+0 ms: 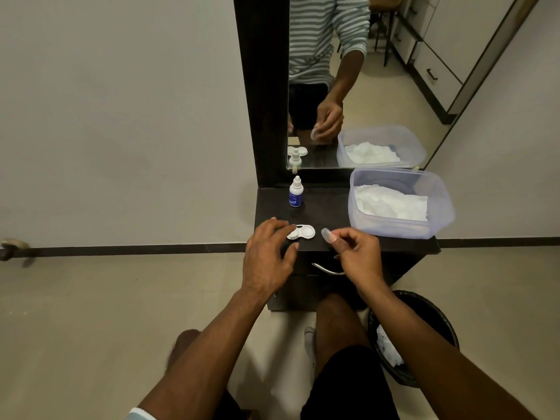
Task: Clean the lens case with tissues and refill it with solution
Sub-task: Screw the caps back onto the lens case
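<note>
The white lens case (303,232) lies on the dark shelf (327,207) below the mirror, both wells showing. My left hand (268,256) rests with spread fingers at the case's left end, fingertips touching it. To the right of the case, my right hand (356,253) pinches a small clear cap (326,234) between thumb and forefinger, just above the shelf. The small solution bottle (296,192), white with a blue label, stands upright behind the case. Folded white tissues (391,204) lie in a clear plastic box (442,204) at the shelf's right.
A mirror (378,71) rises behind the shelf and reflects the box, the bottle and a hand. A drawer handle (327,269) sits under the shelf's front edge. A black bin (418,338) holding crumpled tissue stands on the floor at the right, beside my knee.
</note>
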